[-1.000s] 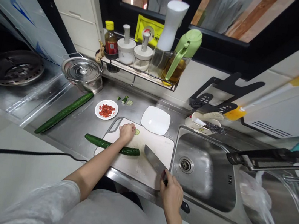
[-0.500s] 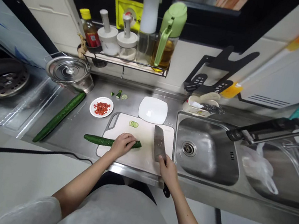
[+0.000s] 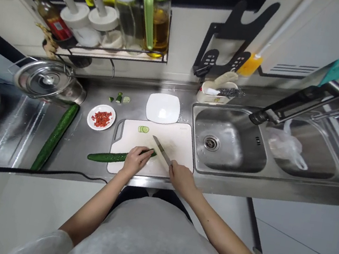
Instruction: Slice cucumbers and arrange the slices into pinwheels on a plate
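My left hand (image 3: 135, 160) is closed over a green cucumber (image 3: 106, 157) lying across the white cutting board (image 3: 128, 139). The cucumber's left end sticks out past the board. A cleaver (image 3: 163, 151) is gripped by its handle in my right hand (image 3: 182, 178); seen nearly edge-on, its blade stands close to the cucumber's right end. Whether the edge touches the cucumber I cannot tell. Several thin cucumber slices (image 3: 143, 129) overlap on the board above my left hand. A second cucumber (image 3: 55, 137) rests on the steel counter to the left.
Behind the board sits a square white plate (image 3: 163, 108). A small plate (image 3: 89, 119) holds chopped red pieces, with cucumber ends (image 3: 119, 97) nearby. A lidded pot (image 3: 46, 83) stands at left, a sink (image 3: 230, 142) at right. Seasoning containers (image 3: 104, 25) fill a rack above.
My right hand has brought the cleaver left and turned it from flat to edge-on beside the cucumber. My left hand stays on the cucumber. The head view has tilted down and shifted.
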Available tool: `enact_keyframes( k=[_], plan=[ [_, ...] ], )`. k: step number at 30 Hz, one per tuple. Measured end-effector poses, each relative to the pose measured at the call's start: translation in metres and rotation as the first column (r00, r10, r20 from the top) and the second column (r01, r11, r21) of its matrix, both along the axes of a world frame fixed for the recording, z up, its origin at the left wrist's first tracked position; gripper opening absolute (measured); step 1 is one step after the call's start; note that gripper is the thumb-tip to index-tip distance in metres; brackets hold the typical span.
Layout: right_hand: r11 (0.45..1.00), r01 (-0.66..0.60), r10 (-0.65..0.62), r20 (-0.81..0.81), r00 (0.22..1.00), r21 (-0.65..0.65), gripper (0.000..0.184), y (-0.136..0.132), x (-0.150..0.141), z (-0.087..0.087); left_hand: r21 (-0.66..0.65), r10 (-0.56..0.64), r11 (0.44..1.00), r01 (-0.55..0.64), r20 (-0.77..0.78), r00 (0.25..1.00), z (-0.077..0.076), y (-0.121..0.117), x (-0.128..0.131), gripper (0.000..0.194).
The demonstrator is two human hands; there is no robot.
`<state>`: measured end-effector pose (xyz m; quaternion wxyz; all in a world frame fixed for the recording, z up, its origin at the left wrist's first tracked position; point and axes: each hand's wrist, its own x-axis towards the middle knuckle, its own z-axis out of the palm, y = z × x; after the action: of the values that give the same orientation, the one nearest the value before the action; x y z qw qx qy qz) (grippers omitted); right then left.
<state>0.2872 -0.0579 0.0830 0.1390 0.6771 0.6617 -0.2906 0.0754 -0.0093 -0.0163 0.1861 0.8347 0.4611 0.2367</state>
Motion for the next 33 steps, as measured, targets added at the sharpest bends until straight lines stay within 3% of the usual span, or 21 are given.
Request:
enact_keyframes(
  k=[7,33],
  plan=[
    [0.998,-0.061,0.059,-0.041,0.997,-0.036,0.025,-0.006,-0.008,0.008,0.002,-0.008,1.0,0.008,-0.044,0.999,-0.005,-0.001,0.0,0.028],
    [0.994,-0.1,0.097,-0.058,0.994,-0.053,0.023,-0.015,-0.017,-0.006,0.043,0.014,0.999,-0.008,-0.14,0.99,-0.008,-0.007,0.003,0.026]
  ],
)
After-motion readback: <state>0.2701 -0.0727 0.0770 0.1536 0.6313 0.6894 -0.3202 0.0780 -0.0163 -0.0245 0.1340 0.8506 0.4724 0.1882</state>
